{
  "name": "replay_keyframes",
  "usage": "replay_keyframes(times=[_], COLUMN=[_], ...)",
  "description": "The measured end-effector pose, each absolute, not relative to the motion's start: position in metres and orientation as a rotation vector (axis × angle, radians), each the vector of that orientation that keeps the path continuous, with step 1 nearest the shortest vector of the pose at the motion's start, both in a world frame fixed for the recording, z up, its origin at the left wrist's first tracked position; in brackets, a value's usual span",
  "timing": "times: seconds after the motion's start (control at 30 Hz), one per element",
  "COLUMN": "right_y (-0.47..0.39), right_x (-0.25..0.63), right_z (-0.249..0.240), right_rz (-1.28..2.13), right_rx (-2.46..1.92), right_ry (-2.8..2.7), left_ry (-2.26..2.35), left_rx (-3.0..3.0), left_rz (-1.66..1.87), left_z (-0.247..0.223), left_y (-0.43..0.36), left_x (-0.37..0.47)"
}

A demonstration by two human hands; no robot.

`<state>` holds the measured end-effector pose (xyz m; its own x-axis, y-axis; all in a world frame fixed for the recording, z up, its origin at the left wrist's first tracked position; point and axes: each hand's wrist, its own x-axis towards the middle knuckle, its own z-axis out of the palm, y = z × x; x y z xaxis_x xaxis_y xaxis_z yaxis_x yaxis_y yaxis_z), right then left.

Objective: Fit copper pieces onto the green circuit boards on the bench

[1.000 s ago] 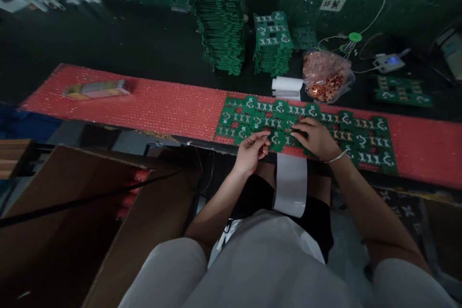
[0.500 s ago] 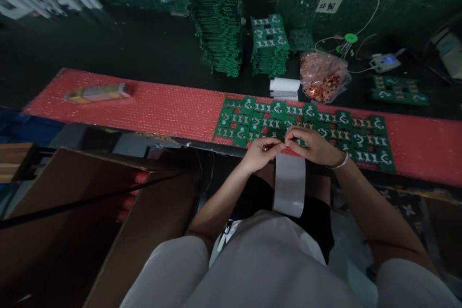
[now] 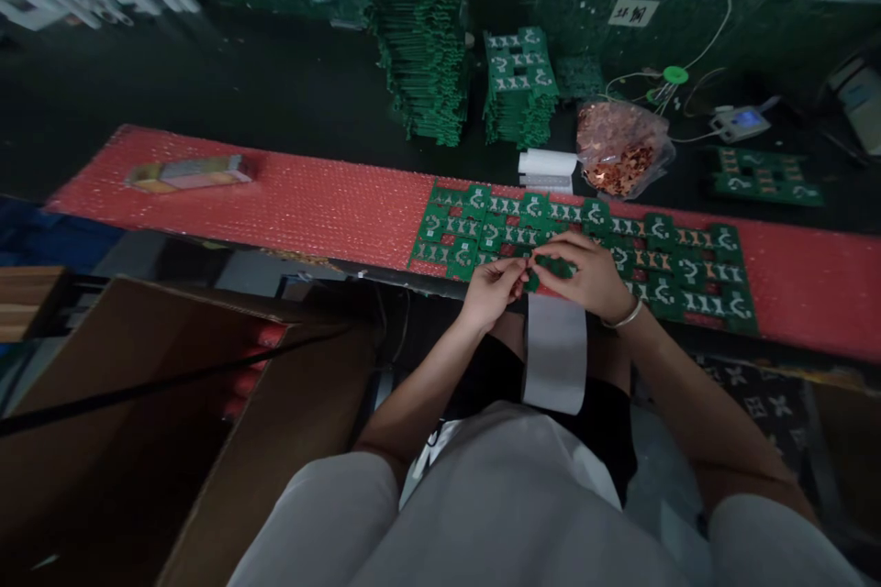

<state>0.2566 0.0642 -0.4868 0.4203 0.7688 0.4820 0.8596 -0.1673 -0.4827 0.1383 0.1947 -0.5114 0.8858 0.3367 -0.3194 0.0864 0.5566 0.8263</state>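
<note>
Several green circuit boards lie side by side on a strip of red bubble wrap along the bench's front edge. Over their near edge, my left hand is closed with thumb and fingers pressed together; whatever it holds is too small to name. My right hand meets it fingertip to fingertip, thumb and index finger in a pinch, its other fingers curved above the boards. Copper-coloured pieces sit on some boards at the right. A pale grey strip hangs below my hands over my lap.
Behind the boards stand a tall stack of green boards and a shorter stack. A clear bag of copper pieces lies beside a white roll. A wrapped bar-like object rests at left, above an open cardboard box.
Both hands have shifted slightly left, with their fingertips still together. My left fingers have curled in more, and the right hand has turned a little. The boards stay put.
</note>
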Motion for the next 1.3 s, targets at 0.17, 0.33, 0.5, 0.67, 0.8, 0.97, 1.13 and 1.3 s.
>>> replay_keyframes(times=[0.17,0.33,0.5,0.67,0.8,0.97,1.13,1.3], right_y=[0.075,0.079,0.080,0.082,0.081,0.074,0.069,0.067], right_x=[0.285,0.295,0.299,0.299,0.290,0.274,0.263,0.270], right_z=[-0.506,-0.517,-0.519,-0.517,-0.511,-0.501,-0.492,-0.509], right_rz=[-0.104,-0.064,-0.072,-0.132,-0.198,-0.200,-0.106,-0.157], right_rx=[-2.025,-2.068,-2.112,-2.222,-2.381,-2.393,-2.058,-2.164], right_ry=[-1.298,-1.383,-1.458,-1.616,-1.788,-1.757,-1.497,-1.402], left_ry=[0.461,0.465,0.476,0.483,0.480,0.479,0.453,0.475], left_rx=[0.878,0.868,0.868,0.882,0.898,0.922,0.897,0.898], left_rz=[0.198,0.211,0.215,0.225,0.240,0.274,0.286,0.274], left_z=[-0.514,-0.516,-0.516,-0.517,-0.516,-0.514,-0.515,-0.514], left_y=[0.198,0.201,0.202,0.202,0.203,0.205,0.205,0.204], left_x=[0.132,0.127,0.126,0.127,0.127,0.129,0.131,0.130])
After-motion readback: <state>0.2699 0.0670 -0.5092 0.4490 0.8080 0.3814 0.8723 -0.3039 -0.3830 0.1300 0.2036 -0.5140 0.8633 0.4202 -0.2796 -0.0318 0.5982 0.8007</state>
